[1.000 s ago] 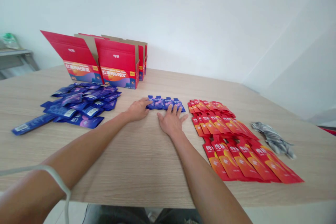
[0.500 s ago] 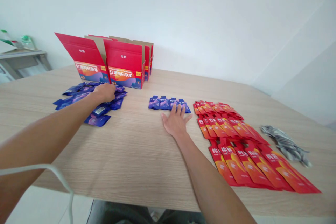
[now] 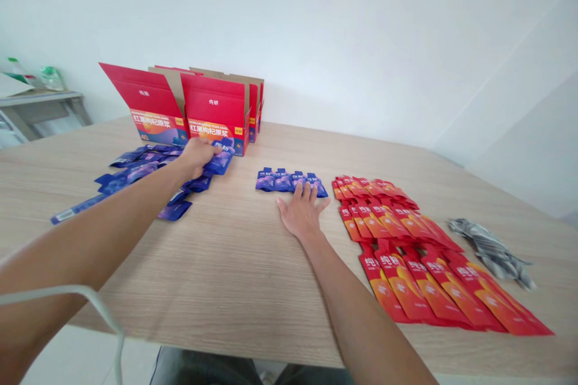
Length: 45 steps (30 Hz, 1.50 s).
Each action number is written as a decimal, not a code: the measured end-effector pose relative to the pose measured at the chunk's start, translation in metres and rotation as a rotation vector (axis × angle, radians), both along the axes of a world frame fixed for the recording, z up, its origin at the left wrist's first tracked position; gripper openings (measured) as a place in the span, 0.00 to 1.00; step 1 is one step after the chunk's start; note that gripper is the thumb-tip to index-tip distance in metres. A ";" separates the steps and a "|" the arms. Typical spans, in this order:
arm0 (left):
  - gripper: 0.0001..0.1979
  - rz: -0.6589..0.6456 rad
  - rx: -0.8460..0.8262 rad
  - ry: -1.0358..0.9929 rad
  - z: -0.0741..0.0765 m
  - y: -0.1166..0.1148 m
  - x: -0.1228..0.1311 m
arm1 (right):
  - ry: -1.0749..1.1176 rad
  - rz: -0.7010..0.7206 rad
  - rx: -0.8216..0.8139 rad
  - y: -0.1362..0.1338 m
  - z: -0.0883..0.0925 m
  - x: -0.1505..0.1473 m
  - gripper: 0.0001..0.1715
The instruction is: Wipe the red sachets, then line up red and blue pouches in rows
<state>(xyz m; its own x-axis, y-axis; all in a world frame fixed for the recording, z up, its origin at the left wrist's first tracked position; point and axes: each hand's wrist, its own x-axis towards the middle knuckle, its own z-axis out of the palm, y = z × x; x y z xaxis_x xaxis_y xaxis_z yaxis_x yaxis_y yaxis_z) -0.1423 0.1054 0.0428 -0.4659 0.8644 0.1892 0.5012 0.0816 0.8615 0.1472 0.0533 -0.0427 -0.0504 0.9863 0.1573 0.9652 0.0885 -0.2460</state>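
Note:
My left hand (image 3: pixel 197 157) grips a blue pouch (image 3: pixel 221 158) by its left side, lifted over the right end of a loose heap of blue pouches (image 3: pixel 118 182). The heap lies before the open red boxes. Near the middle of the table, my right hand (image 3: pixel 301 212) lies palm down with its fingers spread. Its fingertips touch the lower edge of a short row of overlapping blue pouches (image 3: pixel 283 180). To the right of that hand, red pouches (image 3: pixel 401 280) lie in three overlapping rows.
Several red boxes (image 3: pixel 214 99) with raised flaps stand at the back left of the wooden table (image 3: pixel 217 289). A striped grey cloth (image 3: pixel 492 248) lies at the right. A white cable (image 3: pixel 102 307) hangs at the lower left. A side table (image 3: pixel 40 98) holds bottles.
My left hand has come up and slightly right out of the heap with a blue pouch. Some pouches in the heap have shifted, one out to the left. My right hand has barely moved.

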 end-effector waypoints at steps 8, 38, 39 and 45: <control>0.05 0.062 -0.098 -0.007 -0.063 0.018 0.048 | 0.028 0.002 -0.001 -0.001 0.000 0.002 0.48; 0.31 -0.487 -0.159 0.813 -0.083 0.000 0.061 | 0.050 0.021 -0.035 0.002 0.000 0.003 0.48; 0.31 -0.452 -0.145 0.826 -0.078 -0.003 0.057 | 0.048 0.020 -0.036 0.002 0.000 0.003 0.48; 0.26 -0.096 -0.190 0.925 -0.034 -0.015 0.001 | 0.028 0.020 -0.041 0.005 -0.003 0.004 0.48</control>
<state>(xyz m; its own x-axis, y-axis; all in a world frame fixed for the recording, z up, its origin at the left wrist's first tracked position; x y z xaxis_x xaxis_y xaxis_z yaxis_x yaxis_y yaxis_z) -0.1409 0.0901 0.0093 -0.1265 0.9455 0.3000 0.9902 0.1022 0.0955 0.1507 0.0578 -0.0458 -0.0668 0.9907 0.1184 0.9560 0.0975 -0.2767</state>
